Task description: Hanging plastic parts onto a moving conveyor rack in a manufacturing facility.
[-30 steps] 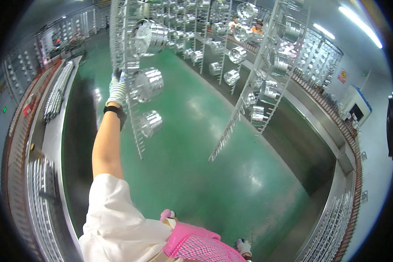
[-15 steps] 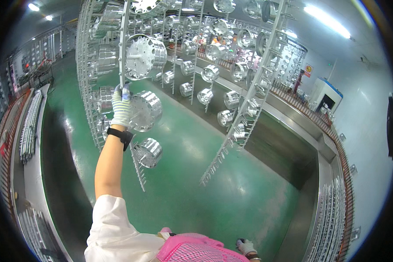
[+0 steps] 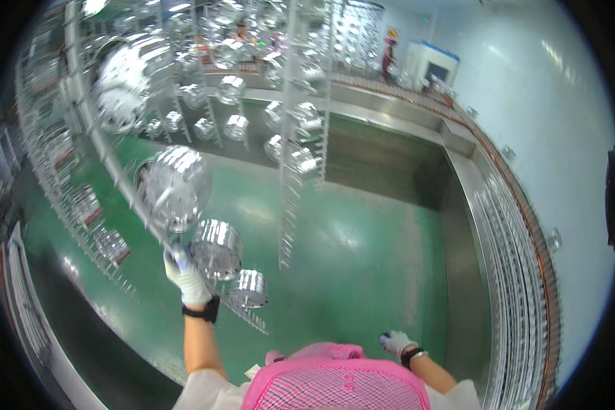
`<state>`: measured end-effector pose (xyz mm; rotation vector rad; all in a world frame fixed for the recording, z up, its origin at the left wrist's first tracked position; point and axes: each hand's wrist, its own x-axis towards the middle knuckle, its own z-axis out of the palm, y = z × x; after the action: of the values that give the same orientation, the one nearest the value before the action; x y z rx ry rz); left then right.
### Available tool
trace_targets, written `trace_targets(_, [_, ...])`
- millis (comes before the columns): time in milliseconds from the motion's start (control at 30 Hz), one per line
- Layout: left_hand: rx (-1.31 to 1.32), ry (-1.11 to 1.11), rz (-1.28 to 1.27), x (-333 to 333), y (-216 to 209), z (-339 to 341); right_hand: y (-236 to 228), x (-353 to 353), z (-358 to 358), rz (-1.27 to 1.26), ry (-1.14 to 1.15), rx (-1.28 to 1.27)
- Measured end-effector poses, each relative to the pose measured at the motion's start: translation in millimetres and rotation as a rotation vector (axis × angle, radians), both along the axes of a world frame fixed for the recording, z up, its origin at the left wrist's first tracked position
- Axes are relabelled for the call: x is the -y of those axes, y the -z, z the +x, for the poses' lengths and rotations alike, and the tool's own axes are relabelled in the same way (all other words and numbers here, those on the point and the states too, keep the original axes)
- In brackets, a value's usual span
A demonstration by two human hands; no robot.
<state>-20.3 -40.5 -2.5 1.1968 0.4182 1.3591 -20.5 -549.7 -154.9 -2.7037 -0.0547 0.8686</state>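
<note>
The person's left hand (image 3: 186,279), gloved, is closed around a peg rack (image 3: 125,190) near the rack's lower end, just beside silvery round parts (image 3: 219,249) mounted there. The gloved right hand (image 3: 398,344) hangs near the pink apron (image 3: 342,383); its grip cannot be told.

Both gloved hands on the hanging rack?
No, only the left hand grips the metal rack; the right hand hangs apart, near the pink apron.

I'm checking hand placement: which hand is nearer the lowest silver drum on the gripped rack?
Left. The left hand grips the rack, just left of the lowest silver drum; the right hand is farther off, to its right and lower in view.
</note>
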Motion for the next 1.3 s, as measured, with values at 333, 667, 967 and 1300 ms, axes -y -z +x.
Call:
trace_targets(333, [0.099, 0.303, 0.043, 183, -40, -35, -22, 18, 30, 0.053, -0.065, -0.137])
trace_targets(667, [0.475, 0.884, -0.053, 419, -111, 59, -8, 203, 51, 0.508, 0.101, 0.151])
trace_targets(967, [0.678, 1.194, -0.176, 628, -136, 185, -7, 348, 189, 0.555, 0.552, 0.484])
trace_targets(1300, [0.776, 1.524, -0.33, 778, -109, 324, 4, 475, 292, 1.036, 1.333, 0.331])
